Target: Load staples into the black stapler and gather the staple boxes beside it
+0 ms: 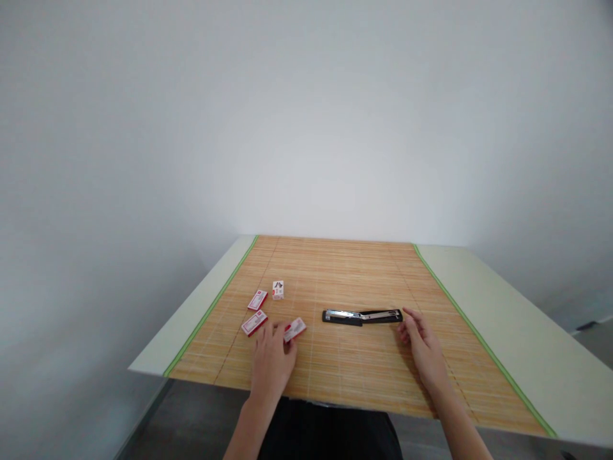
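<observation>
L hand pinches box, R hand half-open nr stapler.

"Where's the left hand?"
"Touching a small box — three more boxes lie to its left."
"And the right hand?"
"Loosely curled, just beside the right end of a stapler — which lies opened out on the bamboo mat."

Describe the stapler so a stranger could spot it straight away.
On the table is a mat with green edges. On it, just left of the right hand, lies the opened stapler. It is long, black and silver; its neighbours are small red-and-white boxes.
</observation>
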Demonstrator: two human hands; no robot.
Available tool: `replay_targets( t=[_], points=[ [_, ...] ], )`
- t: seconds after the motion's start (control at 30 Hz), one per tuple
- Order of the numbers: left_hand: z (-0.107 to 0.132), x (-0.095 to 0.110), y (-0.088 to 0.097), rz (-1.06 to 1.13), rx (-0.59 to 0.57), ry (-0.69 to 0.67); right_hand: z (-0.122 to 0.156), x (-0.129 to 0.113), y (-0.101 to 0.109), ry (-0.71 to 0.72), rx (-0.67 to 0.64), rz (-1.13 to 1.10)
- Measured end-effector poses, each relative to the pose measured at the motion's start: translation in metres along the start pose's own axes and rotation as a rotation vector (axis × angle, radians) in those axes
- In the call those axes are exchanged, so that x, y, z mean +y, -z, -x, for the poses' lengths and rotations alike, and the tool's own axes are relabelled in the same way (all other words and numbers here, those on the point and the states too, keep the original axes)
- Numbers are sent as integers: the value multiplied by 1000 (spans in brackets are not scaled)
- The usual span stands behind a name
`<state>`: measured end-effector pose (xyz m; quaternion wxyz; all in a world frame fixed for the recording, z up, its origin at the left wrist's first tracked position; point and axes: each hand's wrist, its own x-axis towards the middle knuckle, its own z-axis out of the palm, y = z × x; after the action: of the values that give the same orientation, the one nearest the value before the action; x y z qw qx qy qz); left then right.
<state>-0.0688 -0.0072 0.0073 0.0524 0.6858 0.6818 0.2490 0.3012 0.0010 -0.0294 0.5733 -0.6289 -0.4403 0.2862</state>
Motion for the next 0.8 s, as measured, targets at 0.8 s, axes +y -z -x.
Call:
replay_targets(
  t=[0.8],
  points=[
    [-11,46,-18,381,-387,-367,82,-41,-46,-418,-444,-200]
  ],
)
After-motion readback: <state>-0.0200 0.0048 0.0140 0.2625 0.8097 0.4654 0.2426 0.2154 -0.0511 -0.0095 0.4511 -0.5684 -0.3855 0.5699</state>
